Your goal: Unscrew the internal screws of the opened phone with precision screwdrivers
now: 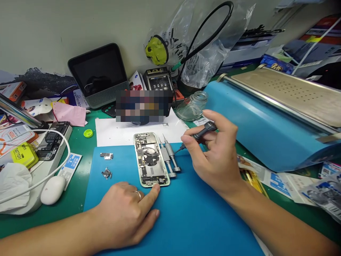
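Observation:
An opened phone (157, 170) lies on the blue mat (186, 220), its inner parts exposed. My left hand (128, 211) rests on the mat, index fingertip at the phone's bottom edge, thumb stretched out and the other fingers curled under; nothing is held in it. Between its thumb and fingers my right hand (215, 153) grips a dark screwdriver (199, 135), tip slanting down to the left, to the right of the phone. Two grey screwdrivers, a nearer one (165, 156) and a farther one (172, 154), lie along the phone's right side.
Left on the mat are a small metal plate (107, 156) and a cluster of tiny parts (107, 173). A green cap (88, 133), a white mouse-shaped object (52, 190) and another opened phone (53, 140) stand further left. Behind are a glass jar (193, 106) and a tablet-like screen (98, 74).

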`<state>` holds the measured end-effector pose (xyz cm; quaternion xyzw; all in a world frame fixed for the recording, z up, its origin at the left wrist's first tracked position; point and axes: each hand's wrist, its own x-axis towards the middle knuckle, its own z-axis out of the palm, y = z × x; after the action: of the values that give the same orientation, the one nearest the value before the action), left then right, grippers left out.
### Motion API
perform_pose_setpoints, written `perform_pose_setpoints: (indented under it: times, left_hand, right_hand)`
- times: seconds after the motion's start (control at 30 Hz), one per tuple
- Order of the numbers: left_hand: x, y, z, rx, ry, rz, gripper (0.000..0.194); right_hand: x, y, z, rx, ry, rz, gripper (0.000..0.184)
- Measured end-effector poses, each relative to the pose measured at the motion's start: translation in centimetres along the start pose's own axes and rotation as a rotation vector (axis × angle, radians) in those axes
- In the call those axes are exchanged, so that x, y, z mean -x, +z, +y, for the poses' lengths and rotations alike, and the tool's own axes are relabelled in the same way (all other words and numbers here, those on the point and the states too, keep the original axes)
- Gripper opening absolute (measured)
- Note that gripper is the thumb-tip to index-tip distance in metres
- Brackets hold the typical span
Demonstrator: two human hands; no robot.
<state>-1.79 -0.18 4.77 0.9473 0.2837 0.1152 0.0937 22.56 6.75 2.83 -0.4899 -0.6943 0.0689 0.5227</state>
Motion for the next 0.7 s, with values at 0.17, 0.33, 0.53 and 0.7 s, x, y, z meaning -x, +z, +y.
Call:
perform_pose_setpoints:
  times: [0.17, 0.33, 0.53, 0.7]
  left_hand:
    - [0.2, 0.1, 0.1, -0.002, -0.011, -0.005, 0.042]
    - [0.2, 0.2, 0.1, -0.01, -0.016, -0.02, 0.042]
    - [0.2, 0.2, 0.1, 0.0, -0.015, -0.018, 0.043]
    - [0.2, 0.1, 0.0, 0.001, -0.012, -0.005, 0.042]
  right_hand:
    - [0.1, -0.1, 0.0, -0.025, 0.064, -0.009, 0.059]
    - [0.1, 0.0, -0.1, -0.071, 0.118, -0.006, 0.057]
    - [0.1, 0.0, -0.5, -0.122, 0.149, -0.022, 0.054]
    - [0.1, 0.0, -1.4, -0.246, 0.153, -0.012, 0.05]
